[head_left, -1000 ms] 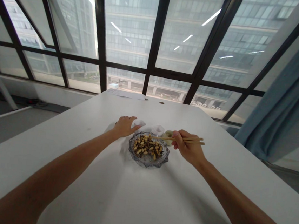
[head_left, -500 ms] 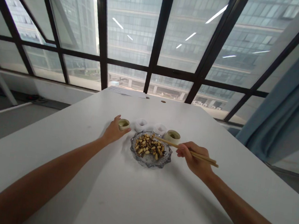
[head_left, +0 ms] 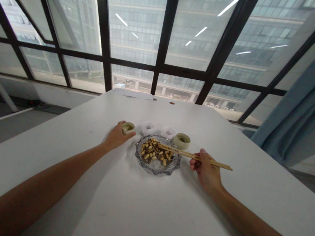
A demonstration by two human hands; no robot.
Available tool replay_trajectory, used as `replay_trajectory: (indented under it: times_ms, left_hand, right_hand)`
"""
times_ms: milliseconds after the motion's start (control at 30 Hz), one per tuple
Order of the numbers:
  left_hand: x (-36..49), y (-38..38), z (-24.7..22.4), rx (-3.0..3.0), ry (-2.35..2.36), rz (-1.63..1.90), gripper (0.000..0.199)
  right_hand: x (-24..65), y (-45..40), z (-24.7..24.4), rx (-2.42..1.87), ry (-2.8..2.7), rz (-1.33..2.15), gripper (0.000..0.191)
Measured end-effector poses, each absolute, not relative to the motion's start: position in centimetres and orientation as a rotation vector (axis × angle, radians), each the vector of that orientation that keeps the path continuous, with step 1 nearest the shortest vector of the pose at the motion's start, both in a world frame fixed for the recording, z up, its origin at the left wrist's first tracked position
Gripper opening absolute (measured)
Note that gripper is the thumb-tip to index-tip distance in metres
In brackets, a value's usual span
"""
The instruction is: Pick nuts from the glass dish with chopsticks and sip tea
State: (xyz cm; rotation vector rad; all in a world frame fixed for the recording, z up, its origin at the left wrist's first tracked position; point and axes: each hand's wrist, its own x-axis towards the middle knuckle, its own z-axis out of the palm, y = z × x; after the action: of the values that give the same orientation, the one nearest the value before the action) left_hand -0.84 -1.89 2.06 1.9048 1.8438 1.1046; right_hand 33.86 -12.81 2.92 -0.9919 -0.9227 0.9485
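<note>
A scalloped glass dish (head_left: 156,168) holds a mix of peanuts and dark striped seeds (head_left: 154,152). My right hand (head_left: 206,171) grips a pair of wooden chopsticks (head_left: 217,163), whose tips reach into the nuts from the right. To the left of the dish, my left hand (head_left: 118,135) is wrapped round a small green cup (head_left: 128,127), thumb and fingers on its sides. Behind the dish stand two small white cups, one on the left (head_left: 147,128) and one on the right (head_left: 168,132). Another green cup (head_left: 182,141) sits at the dish's back right.
The white table (head_left: 127,204) reaches to the windows. Papers (head_left: 132,94) and a small brown round object (head_left: 172,103) lie at its far end. A blue curtain (head_left: 293,120) hangs at the right, and a white frame leg (head_left: 1,88) stands at the left.
The chopsticks have turned flatter and their tips look slightly farther apart among the nuts. My right hand has rolled, its thumb now pointing up. My left hand stays round the green cup.
</note>
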Motion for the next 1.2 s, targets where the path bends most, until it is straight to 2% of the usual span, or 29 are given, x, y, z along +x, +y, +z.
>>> replay_trajectory:
  times_ms: [333,800,1200]
  left_hand:
    - [-1.0,-1.9,2.1,1.919,1.822,1.125,0.074]
    - [-1.2,-1.8,1.8,1.962,1.792,1.161,0.073]
    - [-1.2,-2.1,1.7,2.281,1.632,1.309,0.071]
  right_hand:
    - [33.9,-12.8,3.0,-0.991,-0.911,0.888,0.055]
    - [33.4,-15.0,3.0,-1.105,-1.526,0.386,0.042]
    - [33.0,-13.5,3.4,-1.039,-1.036,0.716,0.055]
